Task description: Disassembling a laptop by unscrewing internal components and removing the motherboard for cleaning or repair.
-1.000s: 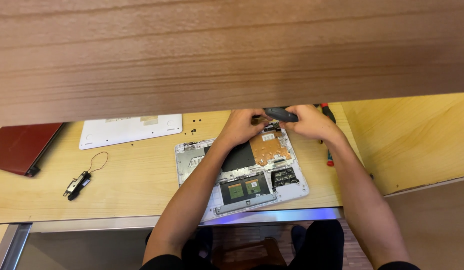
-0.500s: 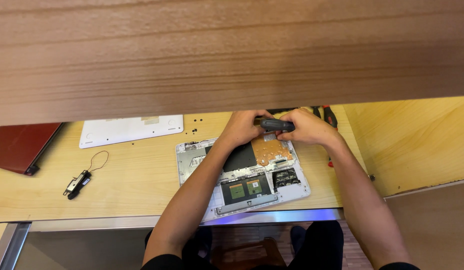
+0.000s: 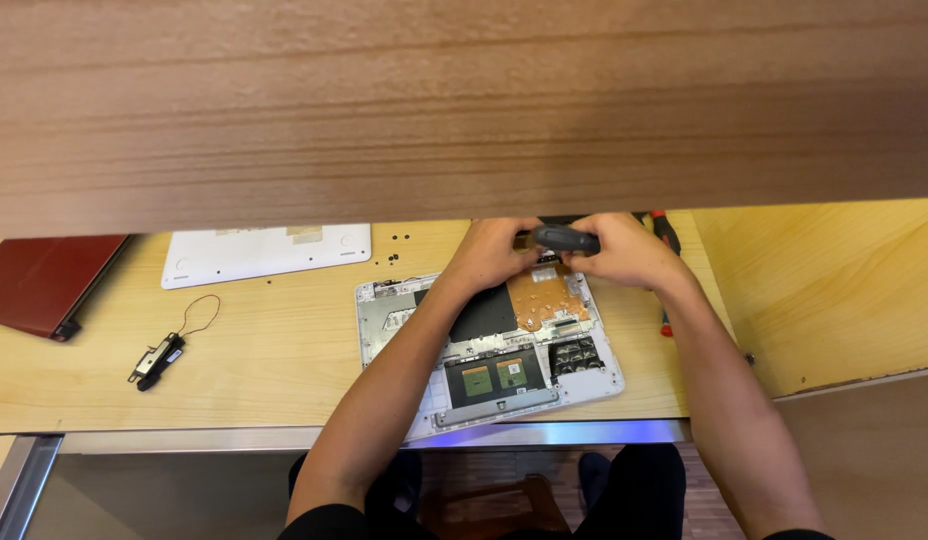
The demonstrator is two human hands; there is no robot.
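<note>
Dark grey tool [image 3: 566, 238] sits pinched between your right hand [image 3: 624, 252] and left hand [image 3: 489, 255], both closed on it, above the opened laptop [image 3: 484, 345]. A slip could gouge the copper board [image 3: 544, 298] or scatter the screws [image 3: 394, 250] on the tabletop [image 3: 274, 345].

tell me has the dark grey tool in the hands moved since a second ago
Yes. The dark grey tool has shifted left, from above the opened white laptop's right corner to nearer its middle, held between the left hand and right hand.
</note>
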